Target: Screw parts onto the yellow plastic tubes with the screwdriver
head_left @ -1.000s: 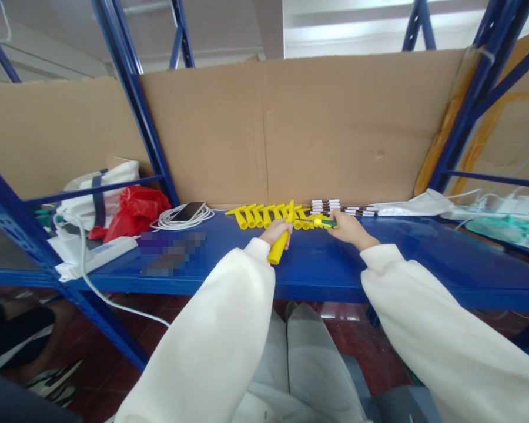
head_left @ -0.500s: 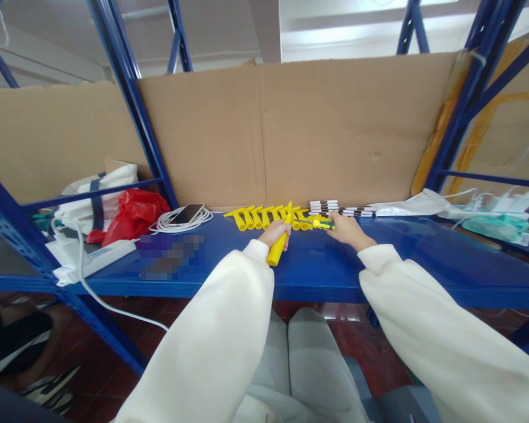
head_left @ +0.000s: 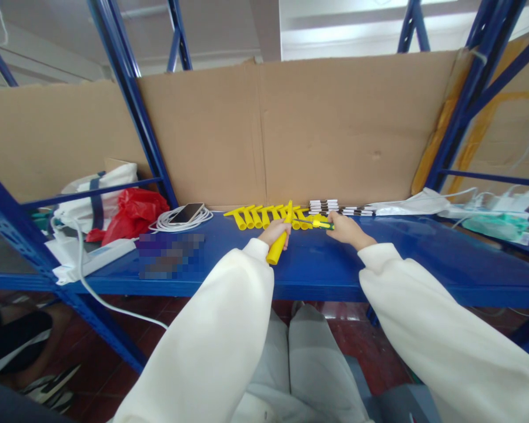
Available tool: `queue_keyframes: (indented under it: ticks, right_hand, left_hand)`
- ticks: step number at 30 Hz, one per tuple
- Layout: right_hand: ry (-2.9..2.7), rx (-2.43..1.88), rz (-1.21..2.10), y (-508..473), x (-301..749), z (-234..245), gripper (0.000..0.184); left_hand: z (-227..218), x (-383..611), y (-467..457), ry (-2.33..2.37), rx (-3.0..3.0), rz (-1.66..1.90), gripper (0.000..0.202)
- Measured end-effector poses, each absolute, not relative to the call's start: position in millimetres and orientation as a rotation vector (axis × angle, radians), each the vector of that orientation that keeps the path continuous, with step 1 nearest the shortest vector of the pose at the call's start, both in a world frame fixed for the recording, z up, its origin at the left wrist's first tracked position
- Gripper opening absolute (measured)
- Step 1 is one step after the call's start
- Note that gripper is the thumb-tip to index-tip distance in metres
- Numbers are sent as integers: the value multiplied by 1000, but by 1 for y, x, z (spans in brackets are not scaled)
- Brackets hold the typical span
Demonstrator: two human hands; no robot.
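Note:
My left hand [head_left: 275,233] is closed around a yellow T-shaped plastic piece [head_left: 277,251], whose round hollow end points down toward me. In my right hand [head_left: 346,230] is a screwdriver [head_left: 321,224] with a yellow and green handle. Its shaft points left, and the tip meets or comes close to the piece in my left hand; contact cannot be made out. Behind both hands, several similar yellow pieces [head_left: 250,217] lie in a row on the blue shelf [head_left: 229,258]. Small white and dark bundles [head_left: 324,207] are stacked behind my right hand.
A phone [head_left: 187,213] lies on a coiled white cable [head_left: 161,222] at the left. Beyond are a red plastic bag [head_left: 134,214] and a white power strip [head_left: 101,257]. A cardboard panel [head_left: 317,129] closes the back. Blue uprights [head_left: 143,117] frame the shelf. At lower left, a person's leg shows.
Hardly anything differs. Both hands keep their place, with the yellow piece and the screwdriver still held; the screwdriver's handle looks slightly turned.

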State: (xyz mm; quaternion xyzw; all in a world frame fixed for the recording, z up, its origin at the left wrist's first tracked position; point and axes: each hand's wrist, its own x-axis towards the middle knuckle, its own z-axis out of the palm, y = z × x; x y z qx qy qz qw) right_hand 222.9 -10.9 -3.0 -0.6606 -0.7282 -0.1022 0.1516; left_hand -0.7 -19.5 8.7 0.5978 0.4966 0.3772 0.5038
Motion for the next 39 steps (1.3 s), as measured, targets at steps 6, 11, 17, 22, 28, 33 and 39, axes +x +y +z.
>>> queue_keyframes:
  ticks: [6, 11, 17, 22, 28, 33, 39]
  right_hand:
    - [-2103, -1884, -271, -10, 222, -3, 26]
    - [-2075, -1893, -284, -9, 223, -4, 30]
    - [-2105, -1880, -303, -8, 223, -4, 33]
    - [-2118, -1891, -324, -8, 223, -3, 26]
    - [-2125, -1908, -284, -7, 225, -6, 34]
    - [-2152, -1874, -249, -8, 223, -4, 26]
    - [-2100, -1874, -196, -8, 223, -4, 33]
  left_hand:
    - [11, -1, -22, 1198, 1462, 895, 17]
    - [10, -2, -20, 1183, 1460, 896, 16]
    - [6, -2, -14, 1165, 1460, 899, 16]
    - [6, -2, -14, 1152, 1458, 907, 17]
    - [10, 0, -21, 1171, 1467, 903, 16]
    - [13, -1, -24, 1189, 1458, 898, 17]
    - [12, -1, -23, 1189, 1467, 893, 16]
